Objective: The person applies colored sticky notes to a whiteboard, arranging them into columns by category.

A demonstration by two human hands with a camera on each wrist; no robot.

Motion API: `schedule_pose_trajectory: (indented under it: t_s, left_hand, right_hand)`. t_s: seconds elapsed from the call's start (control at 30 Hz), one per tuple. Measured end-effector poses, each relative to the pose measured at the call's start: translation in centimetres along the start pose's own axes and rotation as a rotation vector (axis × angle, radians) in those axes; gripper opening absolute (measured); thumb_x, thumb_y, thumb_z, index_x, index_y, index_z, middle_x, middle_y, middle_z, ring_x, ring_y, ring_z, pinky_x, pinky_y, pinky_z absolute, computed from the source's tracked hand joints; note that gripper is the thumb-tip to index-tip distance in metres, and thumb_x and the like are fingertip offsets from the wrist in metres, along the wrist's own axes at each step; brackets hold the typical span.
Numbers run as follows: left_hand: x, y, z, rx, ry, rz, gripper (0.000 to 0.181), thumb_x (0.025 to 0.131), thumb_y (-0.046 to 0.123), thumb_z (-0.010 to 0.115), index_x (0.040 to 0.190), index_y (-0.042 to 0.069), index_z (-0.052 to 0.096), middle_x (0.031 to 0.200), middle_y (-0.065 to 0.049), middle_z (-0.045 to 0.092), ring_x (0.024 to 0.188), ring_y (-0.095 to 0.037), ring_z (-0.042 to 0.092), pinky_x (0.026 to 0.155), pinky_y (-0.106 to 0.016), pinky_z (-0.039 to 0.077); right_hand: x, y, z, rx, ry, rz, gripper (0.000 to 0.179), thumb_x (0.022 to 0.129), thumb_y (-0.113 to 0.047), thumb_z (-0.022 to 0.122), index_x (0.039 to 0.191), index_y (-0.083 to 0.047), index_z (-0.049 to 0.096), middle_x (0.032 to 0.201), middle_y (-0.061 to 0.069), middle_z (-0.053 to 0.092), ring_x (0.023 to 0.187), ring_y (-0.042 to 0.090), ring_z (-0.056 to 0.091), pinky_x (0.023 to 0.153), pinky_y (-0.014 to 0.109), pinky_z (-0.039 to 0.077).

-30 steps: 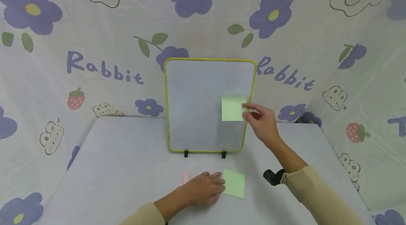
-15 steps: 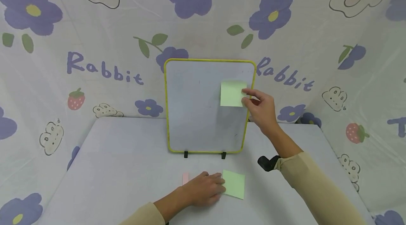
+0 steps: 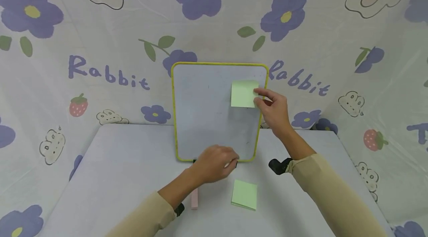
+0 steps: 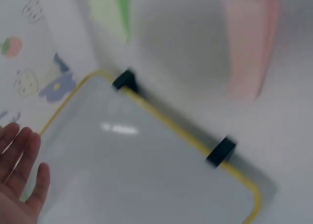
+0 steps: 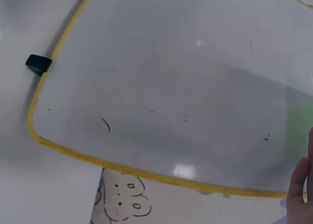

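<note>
My right hand (image 3: 275, 112) pinches a pale green sticky note (image 3: 243, 94) by its right edge, thumb and forefinger apart from its left side. The note lies over the upper right of a yellow-framed whiteboard (image 3: 207, 118). Only fingertips of this hand and a green patch show at the right border of the right wrist view. My left hand (image 3: 215, 164) is raised before the board's lower edge, holding nothing; its fingers look loosely extended in the left wrist view. Below it on the table lies a pad of green sticky notes (image 3: 245, 195).
A narrow pink pad of sticky notes (image 3: 194, 198) lies left of the green pad, partly behind my left forearm. Black feet (image 4: 222, 151) support the whiteboard on the white table (image 3: 133, 162). A patterned cloth (image 3: 133, 36) hangs behind.
My right hand has carried the green sticky note up the whiteboard. My left hand has left the green pad's edge and risen toward the board, uncovering more of the pink pad.
</note>
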State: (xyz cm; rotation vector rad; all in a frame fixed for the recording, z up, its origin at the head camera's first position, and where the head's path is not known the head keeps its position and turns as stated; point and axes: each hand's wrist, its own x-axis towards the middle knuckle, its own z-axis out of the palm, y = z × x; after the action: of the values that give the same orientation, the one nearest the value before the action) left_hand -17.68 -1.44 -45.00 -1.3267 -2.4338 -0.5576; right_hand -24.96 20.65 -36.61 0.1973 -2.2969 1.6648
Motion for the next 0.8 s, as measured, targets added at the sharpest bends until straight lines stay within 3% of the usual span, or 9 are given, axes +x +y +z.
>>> schedule_pose_trajectory:
  t_s: [0.1,0.17,0.27,0.37,0.47,0.6,0.8]
  left_hand:
    - [1.7,-1.1,-1.8,0.052,0.189,-0.033,0.014,0.092,0.005,0.066,0.089,0.009,0.079,0.080,0.001,0.076,0.065,-0.012,0.067,0.062,-0.026,0.055]
    - [2.9,-1.9,-2.8,0.103,0.286,-0.058,0.013,0.091,0.003,0.066,0.091,0.007,0.079,0.084,-0.002,0.077,0.069,-0.016,0.070,0.064,-0.030,0.057]
    - [4.4,-3.0,-4.1,0.205,0.341,-0.095,0.022,0.093,0.004,0.065,0.110,0.004,0.078,0.105,-0.007,0.079,0.092,-0.022,0.075,0.078,-0.036,0.060]
    - [5.6,-3.9,-5.2,0.334,0.290,-0.120,0.041,0.096,0.009,0.062,0.137,0.005,0.068,0.138,-0.008,0.069,0.126,-0.025,0.066,0.098,-0.046,0.055]
    - [6.5,-4.7,-6.0,0.441,0.191,-0.138,0.055,0.098,0.013,0.060,0.152,0.008,0.053,0.158,-0.005,0.053,0.147,-0.026,0.049,0.111,-0.055,0.045]
    - [7.2,-5.4,-6.5,0.527,0.101,-0.162,0.060,0.099,0.016,0.060,0.158,0.010,0.046,0.164,-0.002,0.044,0.155,-0.024,0.037,0.119,-0.058,0.036]
    - [7.7,-6.2,-6.6,0.618,0.052,-0.170,0.060,0.101,0.018,0.059,0.159,0.012,0.045,0.165,0.001,0.043,0.155,-0.022,0.037,0.121,-0.057,0.034]
  right_hand:
    - [0.0,-0.1,0.2,0.008,0.007,0.012,0.032,0.100,-0.003,0.062,0.131,0.005,0.069,0.140,0.020,0.064,0.094,0.002,0.065,0.079,0.011,0.051]
    - [0.1,0.0,0.3,0.011,0.009,0.019,0.032,0.100,-0.003,0.062,0.131,0.005,0.069,0.139,0.020,0.064,0.094,0.004,0.064,0.078,0.012,0.050]
    - [0.1,0.0,0.4,0.010,0.007,0.022,0.032,0.100,-0.003,0.062,0.131,0.004,0.069,0.140,0.020,0.064,0.094,0.004,0.064,0.078,0.012,0.050]
    - [0.2,0.2,0.4,0.009,0.010,0.020,0.032,0.100,-0.002,0.061,0.131,0.005,0.069,0.139,0.021,0.064,0.093,0.005,0.065,0.078,0.011,0.051]
    - [0.3,0.4,0.5,0.011,0.013,0.019,0.032,0.100,-0.001,0.061,0.130,0.006,0.069,0.139,0.022,0.064,0.094,0.005,0.066,0.077,0.011,0.052]
    - [0.5,0.4,0.7,0.011,0.011,0.025,0.032,0.100,-0.001,0.061,0.130,0.005,0.069,0.139,0.021,0.064,0.097,0.009,0.066,0.079,0.011,0.052]
    - [0.6,0.4,0.8,0.006,0.009,0.035,0.033,0.100,-0.002,0.061,0.131,0.004,0.068,0.139,0.020,0.064,0.099,0.012,0.066,0.079,0.010,0.052]
